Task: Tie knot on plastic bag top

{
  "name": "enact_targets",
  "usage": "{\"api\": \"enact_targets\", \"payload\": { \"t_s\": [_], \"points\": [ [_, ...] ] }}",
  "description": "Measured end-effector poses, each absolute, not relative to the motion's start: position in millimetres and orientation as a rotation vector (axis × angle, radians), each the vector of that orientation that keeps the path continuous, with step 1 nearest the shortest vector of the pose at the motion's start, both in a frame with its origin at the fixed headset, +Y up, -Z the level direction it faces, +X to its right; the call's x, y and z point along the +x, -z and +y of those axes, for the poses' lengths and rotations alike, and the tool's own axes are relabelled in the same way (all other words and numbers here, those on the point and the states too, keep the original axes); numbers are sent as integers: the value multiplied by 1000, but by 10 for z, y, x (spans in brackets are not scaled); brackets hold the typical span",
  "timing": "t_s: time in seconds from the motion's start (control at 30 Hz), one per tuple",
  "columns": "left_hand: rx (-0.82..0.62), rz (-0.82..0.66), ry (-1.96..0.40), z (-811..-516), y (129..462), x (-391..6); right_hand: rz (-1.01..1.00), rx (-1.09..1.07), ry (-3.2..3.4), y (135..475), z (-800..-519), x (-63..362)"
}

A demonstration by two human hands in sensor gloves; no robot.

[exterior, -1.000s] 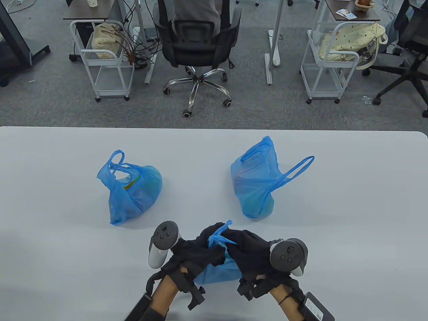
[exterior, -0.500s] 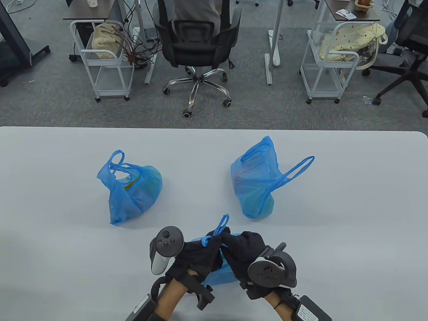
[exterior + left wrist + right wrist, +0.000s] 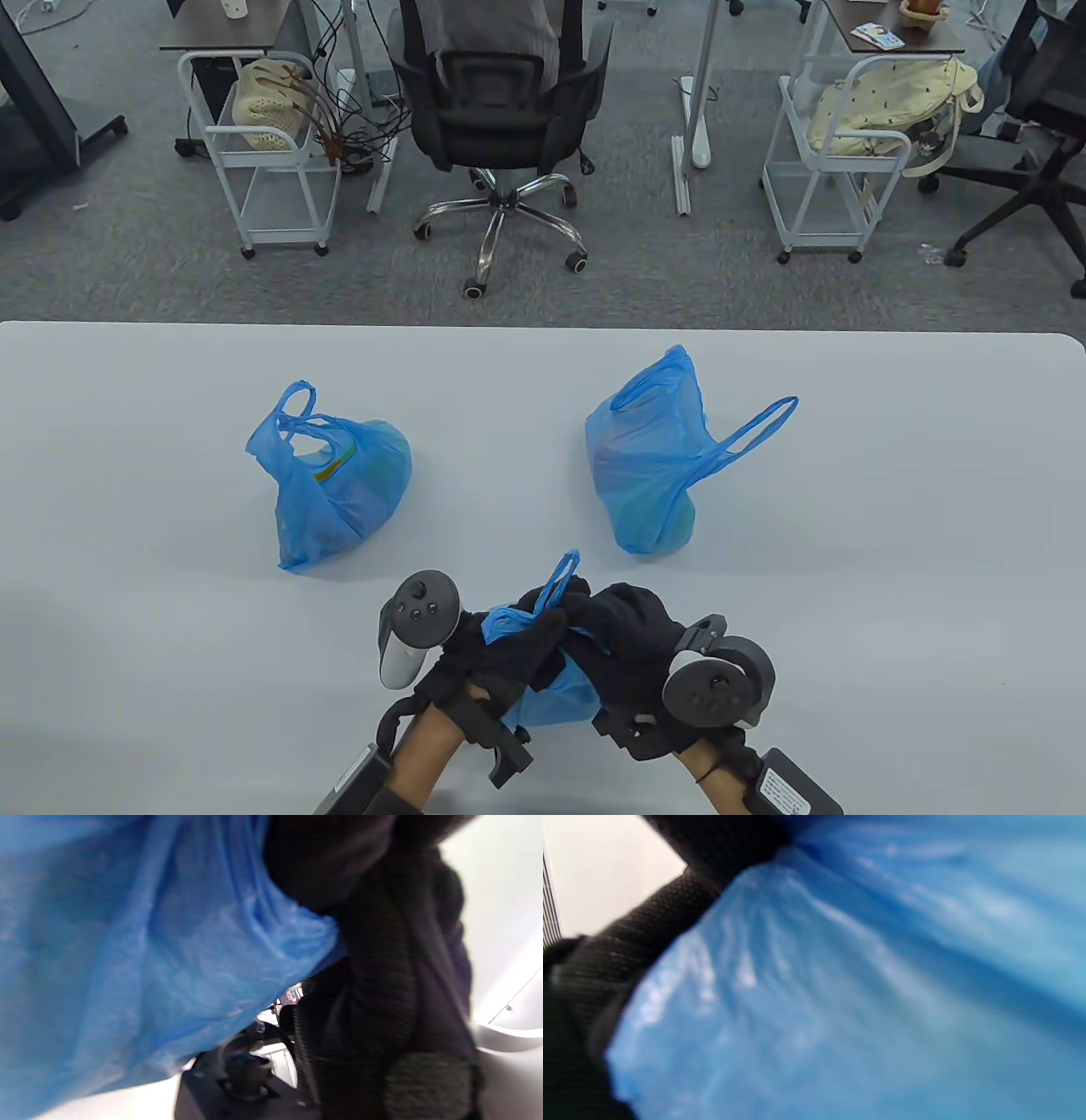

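At the bottom centre of the table view, the left hand (image 3: pixel 501 649) and right hand (image 3: pixel 624 641) meet over a blue plastic bag (image 3: pixel 551 700) resting on the white surface (image 3: pixel 127 594). Both sets of fingers are clenched on its twisted handles (image 3: pixel 560 581), one loop poking up between them. Two more blue bags sit higher in the frame, one at left (image 3: pixel 335 488), one at right (image 3: pixel 649 463), well apart. Both wrist views are filled with blurred blue plastic.

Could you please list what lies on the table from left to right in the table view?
Blue plastic bag with looped handles → blue plastic bag gripped by both gloved hands → blue plastic bag with one outstretched handle.
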State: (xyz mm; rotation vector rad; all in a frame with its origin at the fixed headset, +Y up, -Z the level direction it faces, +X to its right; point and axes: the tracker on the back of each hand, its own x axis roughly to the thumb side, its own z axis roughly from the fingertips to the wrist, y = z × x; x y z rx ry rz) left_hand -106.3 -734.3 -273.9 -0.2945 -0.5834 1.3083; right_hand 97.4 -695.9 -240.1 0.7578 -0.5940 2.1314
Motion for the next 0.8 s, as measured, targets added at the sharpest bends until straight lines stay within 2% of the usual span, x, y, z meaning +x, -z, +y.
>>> {"api": "enact_targets", "payload": {
  "t_s": [0.13,0.27,0.47,0.57,0.67,0.8],
  "points": [
    [-302,-571,-1324,-7356,2756,-1081,-516,731,-2097,2483,-6986,1048],
    [-289,-589,-1308,-7321,2745,-1086,-576,620,-2043,2525,-6939,1194],
    [-283,-674,-1063,-7255,2673,-928,-572,591,-1900,2536,-6844,1322],
    [-290,-686,-1029,-7256,2656,-888,-624,592,-1872,2507,-6792,1329],
    [-344,-661,-1182,-7321,2696,-934,-695,577,-1895,2484,-6765,1351],
    [-505,-601,-1554,-7481,2748,-993,-703,549,-1898,2483,-6784,1347]
  ]
}}
